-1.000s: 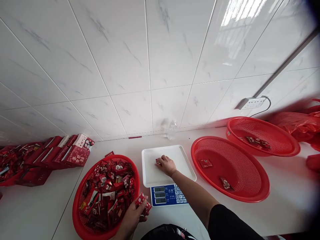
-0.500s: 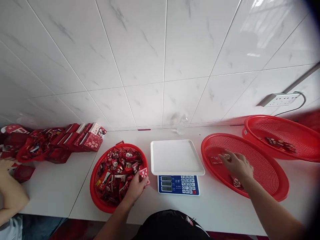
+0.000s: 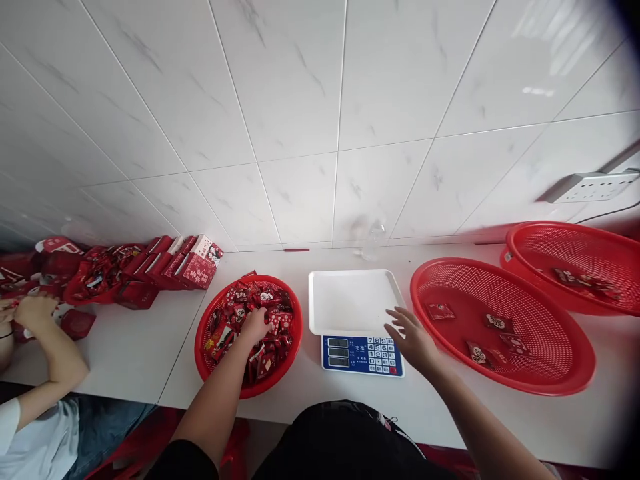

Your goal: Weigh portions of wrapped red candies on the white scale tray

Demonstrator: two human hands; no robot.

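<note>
My left hand reaches into a round red basket heaped with red-wrapped candies; its fingers curl down among them and are partly hidden. My right hand hovers open with spread fingers over the right front corner of the white scale tray, above the blue keypad. It holds nothing. To its right lies a wide red basket with several candy packets in it.
A second wide red basket with a few packets stands at the far right, a power strip on the wall above. Red gift boxes line the left. Another person's arm works at the far left.
My right hand has left the wide basket, dropping its packet there, and moved left over the scale. My left hand moved from the basket's rim into the candy pile.
</note>
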